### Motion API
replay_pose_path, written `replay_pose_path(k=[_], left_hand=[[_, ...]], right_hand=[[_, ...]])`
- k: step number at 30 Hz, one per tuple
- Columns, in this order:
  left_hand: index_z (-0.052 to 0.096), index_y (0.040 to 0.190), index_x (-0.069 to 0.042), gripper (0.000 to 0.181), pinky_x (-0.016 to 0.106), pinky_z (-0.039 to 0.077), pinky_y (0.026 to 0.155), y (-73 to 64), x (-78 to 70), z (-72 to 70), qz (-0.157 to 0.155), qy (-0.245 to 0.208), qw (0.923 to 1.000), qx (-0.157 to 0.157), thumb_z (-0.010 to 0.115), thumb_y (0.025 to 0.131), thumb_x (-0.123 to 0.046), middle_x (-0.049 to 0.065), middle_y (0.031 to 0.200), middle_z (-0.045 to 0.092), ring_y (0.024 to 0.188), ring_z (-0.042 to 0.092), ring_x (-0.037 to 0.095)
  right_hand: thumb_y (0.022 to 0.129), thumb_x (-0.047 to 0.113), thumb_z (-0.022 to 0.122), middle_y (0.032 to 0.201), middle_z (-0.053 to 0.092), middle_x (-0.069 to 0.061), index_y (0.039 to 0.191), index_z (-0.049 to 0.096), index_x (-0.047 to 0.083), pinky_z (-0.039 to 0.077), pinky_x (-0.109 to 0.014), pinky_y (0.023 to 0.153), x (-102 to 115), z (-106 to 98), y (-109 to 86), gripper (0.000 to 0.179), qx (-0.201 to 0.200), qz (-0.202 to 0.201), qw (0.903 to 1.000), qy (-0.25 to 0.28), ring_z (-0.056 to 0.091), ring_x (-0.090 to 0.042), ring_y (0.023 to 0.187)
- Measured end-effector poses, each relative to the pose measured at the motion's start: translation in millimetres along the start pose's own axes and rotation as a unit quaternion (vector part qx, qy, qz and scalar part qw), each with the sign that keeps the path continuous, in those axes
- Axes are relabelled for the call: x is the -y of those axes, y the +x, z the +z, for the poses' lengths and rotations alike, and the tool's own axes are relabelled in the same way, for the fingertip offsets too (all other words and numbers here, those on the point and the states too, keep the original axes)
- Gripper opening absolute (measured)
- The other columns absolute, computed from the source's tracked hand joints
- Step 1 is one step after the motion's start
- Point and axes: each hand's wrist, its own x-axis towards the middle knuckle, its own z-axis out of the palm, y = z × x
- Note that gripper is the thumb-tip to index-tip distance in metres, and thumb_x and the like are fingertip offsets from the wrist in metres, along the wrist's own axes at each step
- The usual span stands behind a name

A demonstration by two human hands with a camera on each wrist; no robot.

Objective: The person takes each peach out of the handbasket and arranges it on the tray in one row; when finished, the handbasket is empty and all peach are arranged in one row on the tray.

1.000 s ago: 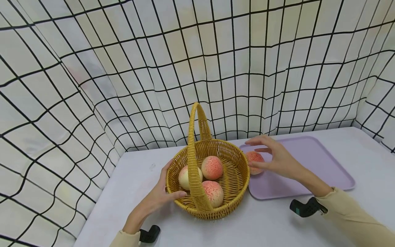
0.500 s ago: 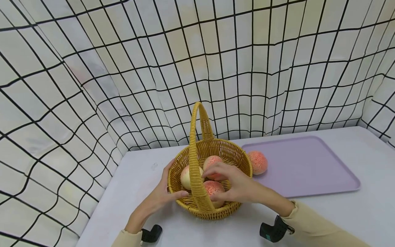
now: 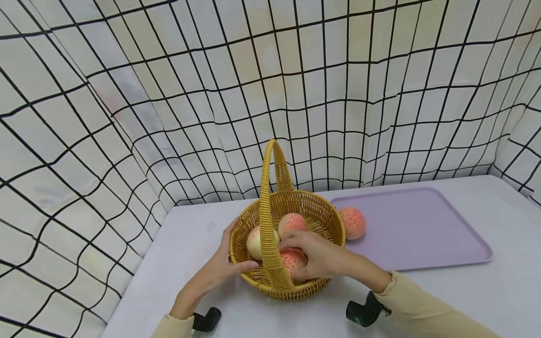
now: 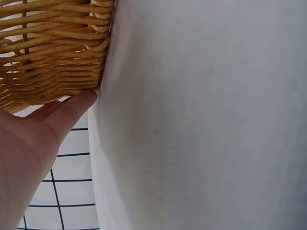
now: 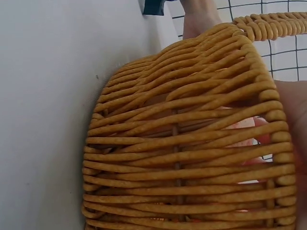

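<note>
A golden wicker basket (image 3: pixel 297 293) with a tall arched handle stands on the white table. My left hand (image 3: pixel 220 263) holds its left side, thumb at the rim and fingers along the outer wall; the left wrist view shows a finger low against the weave (image 4: pixel 53 57). Inside the basket, my right hand (image 3: pixel 323 256) grips the nearest peach (image 3: pixel 291 259), red-speckled, between thumb and fingers. A second pink peach (image 3: pixel 292 222) and a paler peach (image 3: pixel 255 243) lie beside it, the latter partly behind the handle. In the right wrist view the basket wall (image 5: pixel 182 143) mostly hides the held peach.
Right of the basket lies a flat lilac tray (image 3: pixel 414 230). Another pink peach (image 3: pixel 354 223) sits at its left end, close against the basket rim. A white wall with black grid netting (image 3: pixel 321 117) rises behind and along both sides of the table.
My right hand has moved left from the peach on the tray into the basket, and its fingers have closed on the nearest peach. My left hand has stayed on the basket.
</note>
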Motion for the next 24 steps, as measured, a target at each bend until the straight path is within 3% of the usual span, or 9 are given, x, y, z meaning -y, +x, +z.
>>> replay_pose_path(k=[6, 13, 19, 24], left_hand=[[-0.002, 0.168, -0.024, 0.118, 0.06, 0.025, 0.12, -0.5, 0.1, 1.0, -0.002, 0.001, 1.0, -0.001, 0.084, 0.088, -0.034, 0.02, 0.172, 0.012, 0.156, 0.02, 0.044], [-0.003, 0.168, -0.024, 0.118, 0.059, 0.025, 0.12, -0.7, -0.8, 1.0, -0.004, 0.003, 1.0, -0.001, 0.084, 0.088, -0.033, 0.02, 0.172, 0.011, 0.156, 0.019, 0.044], [-0.003, 0.168, -0.023, 0.118, 0.059, 0.026, 0.12, 0.0, 0.0, 1.2, -0.004, -0.002, 1.0, 0.001, 0.084, 0.088, -0.031, 0.019, 0.172, 0.011, 0.156, 0.019, 0.043], [-0.003, 0.168, -0.023, 0.118, 0.06, 0.024, 0.121, 0.6, 0.3, 1.0, -0.003, -0.001, 1.0, -0.001, 0.084, 0.088, -0.031, 0.019, 0.172, 0.01, 0.157, 0.017, 0.043]], right_hand=[[0.081, 0.012, 0.088, 0.135, 0.062, -0.003, 0.131, 0.07, 0.01, 0.047, -0.046, 0.111, 0.0, 3.6, 4.0, 0.053, 0.025, 0.012, 0.9993, -0.025, 0.058, -0.022, 0.127], [0.077, 0.011, 0.09, 0.13, 0.066, 0.0, 0.127, 0.07, 0.01, 0.049, -0.043, 0.108, -0.1, 4.4, 4.7, 0.053, 0.014, 0.011, 0.9997, -0.02, 0.059, -0.02, 0.123], [0.073, 0.013, 0.093, 0.126, 0.067, 0.003, 0.124, 0.071, 0.015, 0.054, -0.037, 0.094, -2.8, -3.9, -3.6, 0.056, -0.065, 0.005, 0.9979, 0.005, 0.061, -0.02, 0.115], [0.073, 0.018, 0.093, 0.132, 0.062, -0.002, 0.129, 0.07, 0.02, 0.057, -0.041, 0.089, -0.3, -41.7, -22.7, 0.06, -0.13, 0.015, 0.9908, 0.034, 0.062, -0.026, 0.115]])
